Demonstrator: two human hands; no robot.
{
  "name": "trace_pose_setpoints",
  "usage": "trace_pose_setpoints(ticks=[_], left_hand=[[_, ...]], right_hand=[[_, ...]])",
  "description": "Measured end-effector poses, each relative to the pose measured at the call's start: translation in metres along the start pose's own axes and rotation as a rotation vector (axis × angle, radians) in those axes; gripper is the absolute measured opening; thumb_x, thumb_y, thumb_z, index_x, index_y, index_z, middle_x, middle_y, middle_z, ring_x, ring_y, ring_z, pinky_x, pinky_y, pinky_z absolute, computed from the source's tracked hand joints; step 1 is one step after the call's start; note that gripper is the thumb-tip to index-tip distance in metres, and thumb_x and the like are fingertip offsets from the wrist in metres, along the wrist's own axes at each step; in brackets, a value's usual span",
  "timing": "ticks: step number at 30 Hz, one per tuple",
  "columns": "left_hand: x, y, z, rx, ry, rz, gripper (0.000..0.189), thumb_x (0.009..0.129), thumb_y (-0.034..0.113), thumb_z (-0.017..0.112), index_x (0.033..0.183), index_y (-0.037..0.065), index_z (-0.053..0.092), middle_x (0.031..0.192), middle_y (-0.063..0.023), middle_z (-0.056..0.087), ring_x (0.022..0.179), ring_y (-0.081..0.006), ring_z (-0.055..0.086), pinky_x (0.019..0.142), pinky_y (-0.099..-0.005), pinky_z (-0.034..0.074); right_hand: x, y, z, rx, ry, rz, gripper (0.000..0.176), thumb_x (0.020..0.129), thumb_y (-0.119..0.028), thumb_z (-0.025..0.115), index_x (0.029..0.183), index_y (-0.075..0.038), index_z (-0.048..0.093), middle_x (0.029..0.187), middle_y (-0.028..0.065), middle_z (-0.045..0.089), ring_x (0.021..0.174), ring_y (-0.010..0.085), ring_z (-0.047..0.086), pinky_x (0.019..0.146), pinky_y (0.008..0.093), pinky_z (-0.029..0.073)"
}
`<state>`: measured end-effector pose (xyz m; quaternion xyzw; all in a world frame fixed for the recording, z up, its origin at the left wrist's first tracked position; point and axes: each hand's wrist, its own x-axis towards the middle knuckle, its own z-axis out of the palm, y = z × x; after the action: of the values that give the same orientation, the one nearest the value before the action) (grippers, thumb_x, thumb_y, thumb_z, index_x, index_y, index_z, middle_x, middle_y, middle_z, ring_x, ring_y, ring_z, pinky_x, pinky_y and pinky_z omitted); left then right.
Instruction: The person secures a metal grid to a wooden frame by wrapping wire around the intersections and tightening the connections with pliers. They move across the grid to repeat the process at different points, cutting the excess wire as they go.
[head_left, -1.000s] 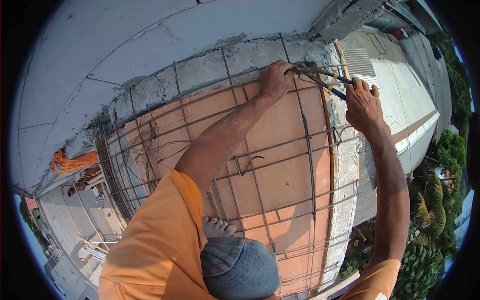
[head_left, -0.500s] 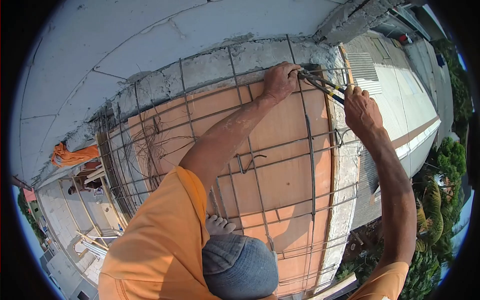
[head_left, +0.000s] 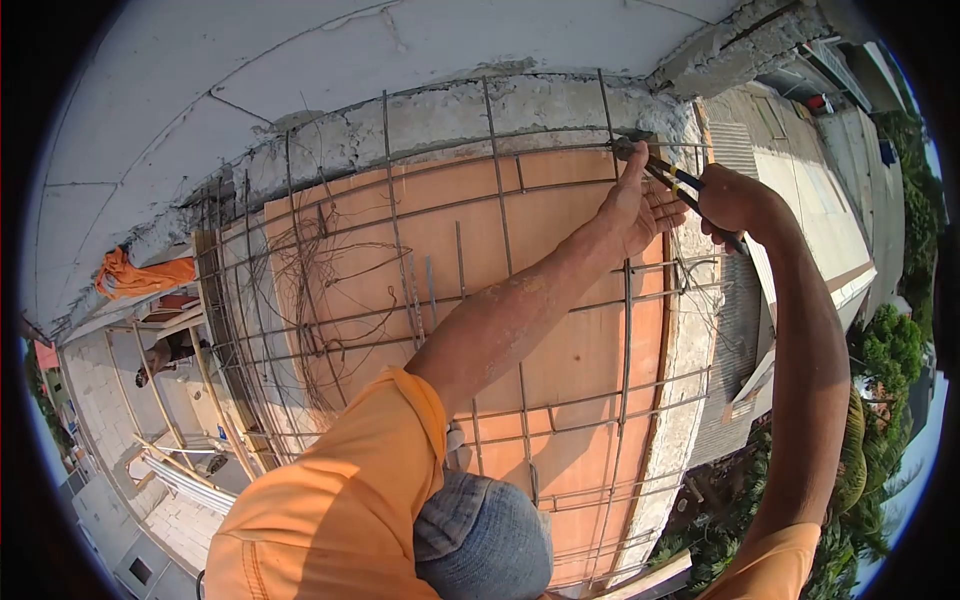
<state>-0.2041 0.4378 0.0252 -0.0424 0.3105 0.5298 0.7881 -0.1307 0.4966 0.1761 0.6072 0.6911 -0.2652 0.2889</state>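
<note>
In the head view, my right hand (head_left: 742, 203) is wrapped around the dark, yellow-banded handles of a pair of pincers (head_left: 668, 172). The jaws are at a crossing of the steel rebar grid (head_left: 505, 215), near the wall. Beside the jaws is my left hand (head_left: 632, 218), palm turned up, thumb stretched toward the tool's head and fingers spread under the handles. Any wire at the jaws is too small to make out. Beneath the bars lies an orange-brown plywood sheet (head_left: 565, 345).
Thin tie wire (head_left: 310, 265) lies tangled over the bars at left. An orange cloth (head_left: 145, 275) hangs by the block wall (head_left: 300, 60). Past the rough concrete edge (head_left: 680, 400) are lower roofs and trees. Another person (head_left: 165, 352) is partly visible below left.
My left hand has turned from a closed grip near the jaws to palm up with fingers spread. My right hand has swung the pincers' handles and rolled over. The view has shifted slightly.
</note>
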Motion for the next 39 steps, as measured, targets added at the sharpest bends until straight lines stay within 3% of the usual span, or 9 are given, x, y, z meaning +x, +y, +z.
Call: trace_pose_setpoints(ticks=[7,13,18,25,27,30,35,37,39], left_hand=[[0.055,-0.015,0.026,-0.649,-0.147,0.226,0.036,0.085,0.041,0.071,0.086,0.009,0.055,0.076,-0.0067,0.058,0.071,-0.0209,0.062,0.07,-0.0389,0.057],[0.057,-0.017,0.042,-0.689,0.033,0.188,0.018,0.085,0.02,0.068,0.083,0.01,0.054,0.068,-0.0036,0.055,0.059,-0.0195,0.058,0.06,-0.0393,0.055],[0.062,-0.009,0.052,-0.809,0.105,0.145,0.027,0.089,0.027,0.069,0.082,0.008,0.05,0.067,-0.0052,0.053,0.061,-0.0219,0.059,0.059,-0.0382,0.055],[0.047,-0.014,0.044,-0.832,-0.23,0.226,0.069,0.076,0.07,0.066,0.104,0.011,0.044,0.081,-0.0114,0.06,0.07,-0.0245,0.064,0.066,-0.0415,0.057],[0.063,-0.02,0.039,-0.799,-0.268,0.252,0.074,0.073,0.073,0.067,0.108,0.01,0.045,0.083,-0.0101,0.061,0.076,-0.023,0.065,0.069,-0.0406,0.056],[0.076,-0.02,0.033,-0.774,-0.211,0.312,0.068,0.075,0.067,0.07,0.11,0.013,0.05,0.088,-0.0031,0.063,0.079,-0.0179,0.066,0.068,-0.0357,0.055],[0.087,-0.029,0.016,-0.687,-0.243,0.264,0.037,0.087,0.049,0.067,0.088,0.015,0.053,0.061,0.0034,0.053,0.056,-0.0139,0.056,0.057,-0.0323,0.049],[0.083,-0.024,0.022,-0.703,-0.251,0.251,0.033,0.09,0.045,0.065,0.084,0.015,0.053,0.056,0.0043,0.049,0.052,-0.0136,0.053,0.055,-0.0324,0.047],[0.081,-0.02,0.032,-0.728,-0.078,0.239,0.033,0.094,0.043,0.061,0.079,0.016,0.051,0.057,0.0042,0.048,0.05,-0.0132,0.048,0.052,-0.0324,0.043]], right_hand=[[0.012,0.033,-0.005,0.355,-0.224,-0.014,0.033,0.078,-0.006,0.05,0.105,0.011,0.054,0.081,0.0214,0.064,0.067,0.0282,0.067,0.055,0.0429,0.06],[-0.048,0.008,0.043,-0.538,0.422,-0.195,0.093,0.067,-0.04,0.081,0.14,-0.001,0.038,0.124,0.0209,0.054,0.114,0.0358,0.056,0.085,0.0537,0.048],[0.004,0.065,0.075,-1.124,1.143,-0.276,0.051,0.09,-0.016,0.055,0.137,-0.002,0.043,0.113,0.011,0.053,0.103,0.0233,0.052,0.085,0.0455,0.046],[0.057,0.101,0.007,-0.587,0.719,-0.64,0.01,0.087,-0.006,0.054,0.092,0.003,0.053,0.075,0.0209,0.061,0.063,0.0343,0.063,0.055,0.0443,0.051],[0.008,0.037,-0.019,0.114,0.084,-0.091,0.013,0.09,-0.011,0.051,0.087,0.003,0.051,0.06,0.0147,0.056,0.045,0.0234,0.057,0.038,0.0367,0.045],[0.018,0.052,-0.008,0.457,-0.232,-0.061,0.029,0.09,-0.023,0.055,0.081,0.004,0.054,0.058,0.0102,0.056,0.04,0.0168,0.052,0.031,0.0305,0.043],[0.012,0.063,0.025,0.567,-0.22,0.041,0.05,0.086,-0.031,0.065,0.114,0.009,0.05,0.071,0.0173,0.062,0.056,0.0245,0.063,0.046,0.0358,0.053],[0.018,0.077,0.045,-0.453,0.533,-0.461,0.079,0.079,-0.033,0.074,0.138,0.004,0.036,0.093,0.0208,0.063,0.085,0.0305,0.065,0.068,0.0438,0.054],[-0.019,0.038,0.05,-0.552,0.392,-0.179,0.095,0.072,-0.031,0.079,0.148,-0.003,0.028,0.112,0.019,0.058,0.105,0.0337,0.058,0.084,0.0489,0.048]])
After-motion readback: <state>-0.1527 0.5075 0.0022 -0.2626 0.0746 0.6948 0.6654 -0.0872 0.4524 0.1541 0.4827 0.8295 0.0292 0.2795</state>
